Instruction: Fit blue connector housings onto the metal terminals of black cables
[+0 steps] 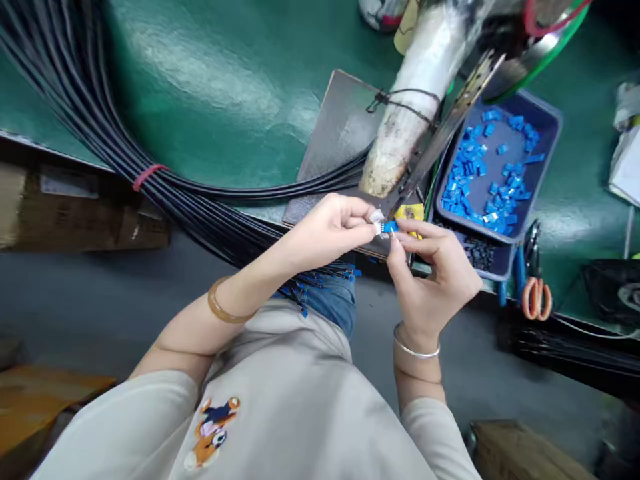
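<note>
A small blue connector (390, 227) sits between my two hands, close to the bench's front edge. My right hand (434, 263) pinches it between thumb and fingers. From the left, my left hand (337, 223) closes on thin wires whose short ends show at the connector's side. White coverings wrap the left fingertips. How far the wires sit inside the connector is too small to make out. Behind the right fingers lies a yellow piece (411, 215). A thick bundle of black cables (200, 210) passes behind and under my left forearm, with blue connectors on its hanging ends.
A grey bin (547, 157) of loose blue connectors stands at right, above another bin (500, 267) with small dark parts. Orange-handled scissors (536, 299) lie beside them. A white wrapped tube (407, 127) and a metal bar (445, 130) reach down close above my hands. Cardboard boxes (80, 207) are at left.
</note>
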Motion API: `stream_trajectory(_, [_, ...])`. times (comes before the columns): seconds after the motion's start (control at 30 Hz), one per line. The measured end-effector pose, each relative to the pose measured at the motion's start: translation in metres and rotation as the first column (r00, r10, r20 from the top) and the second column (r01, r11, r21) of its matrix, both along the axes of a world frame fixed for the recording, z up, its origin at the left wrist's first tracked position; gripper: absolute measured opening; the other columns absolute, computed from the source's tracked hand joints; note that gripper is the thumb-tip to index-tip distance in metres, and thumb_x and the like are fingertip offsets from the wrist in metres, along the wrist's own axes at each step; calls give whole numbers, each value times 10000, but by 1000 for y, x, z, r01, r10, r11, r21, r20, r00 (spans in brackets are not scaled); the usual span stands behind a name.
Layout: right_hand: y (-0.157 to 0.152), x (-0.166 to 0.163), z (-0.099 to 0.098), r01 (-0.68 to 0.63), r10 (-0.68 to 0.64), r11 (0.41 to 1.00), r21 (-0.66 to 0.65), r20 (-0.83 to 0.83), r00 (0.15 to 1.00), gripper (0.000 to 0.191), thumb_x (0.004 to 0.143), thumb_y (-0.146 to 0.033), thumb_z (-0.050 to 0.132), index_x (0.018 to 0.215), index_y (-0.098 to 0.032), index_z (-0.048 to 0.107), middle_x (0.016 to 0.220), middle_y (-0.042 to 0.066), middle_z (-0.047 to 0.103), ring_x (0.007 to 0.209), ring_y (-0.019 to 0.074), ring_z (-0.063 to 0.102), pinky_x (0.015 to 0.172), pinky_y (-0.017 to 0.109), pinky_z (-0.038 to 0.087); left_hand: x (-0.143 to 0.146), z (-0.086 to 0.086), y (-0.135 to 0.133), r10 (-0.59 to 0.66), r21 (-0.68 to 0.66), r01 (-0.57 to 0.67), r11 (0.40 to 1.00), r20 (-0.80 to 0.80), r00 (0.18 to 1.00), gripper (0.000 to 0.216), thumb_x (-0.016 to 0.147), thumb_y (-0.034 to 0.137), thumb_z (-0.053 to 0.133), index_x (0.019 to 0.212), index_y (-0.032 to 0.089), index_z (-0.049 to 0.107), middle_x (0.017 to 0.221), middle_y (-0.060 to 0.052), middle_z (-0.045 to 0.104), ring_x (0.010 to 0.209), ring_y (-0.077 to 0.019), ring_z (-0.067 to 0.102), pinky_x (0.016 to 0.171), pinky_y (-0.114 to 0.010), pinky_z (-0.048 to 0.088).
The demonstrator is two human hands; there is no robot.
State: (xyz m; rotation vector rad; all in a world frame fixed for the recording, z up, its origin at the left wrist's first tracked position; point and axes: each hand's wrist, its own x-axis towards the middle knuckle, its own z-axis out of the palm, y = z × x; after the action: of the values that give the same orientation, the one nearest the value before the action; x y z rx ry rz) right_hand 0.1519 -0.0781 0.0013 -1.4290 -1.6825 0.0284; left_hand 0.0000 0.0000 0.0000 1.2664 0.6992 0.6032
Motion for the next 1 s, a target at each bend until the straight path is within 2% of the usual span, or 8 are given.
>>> stream_trajectory(0.17, [-1,0,1,14,-14,1000,-1,29,999,129,791,-90,690,809,-208,640,918,6,737,895,149,721,767,288,596,-2,-3,-3,-10,9,10,1000,9,1000,148,832,195,544,707,118,543,558,55,321,528,-39,248,502,-207,191])
stream_trajectory(0.57, [1,-2,6,24,-24,1000,9,45,999,146,795,-89,694,838,-226,675,972,9,732,919,167,713,829,337,603,0,-2,-4,35,91,-36,995,22,999,141,831,169,533,696,142,503,567,57,258,513,-39,205,477,-218,165])
stream_trajectory(0.77, [-2,-2,7,4,-3,1000,-11,51,999,156,774,-66,701,824,-202,642,1016,42,733,910,163,724,790,295,622,-1,-3,-2,-12,51,11,999,12,1000,107,820,151,525,715,138,511,564,57,286,516,-39,221,479,-216,180])
stream_trajectory(1.0, [-7,-1,3,-3,7,999,-47,83,997,166,784,-77,690,815,-216,606,983,25,740,898,146,720,810,290,594,-5,-6,-4,-75,24,76,997,-41,996,85,832,182,532,765,131,544,565,63,290,526,-47,220,487,-217,182])
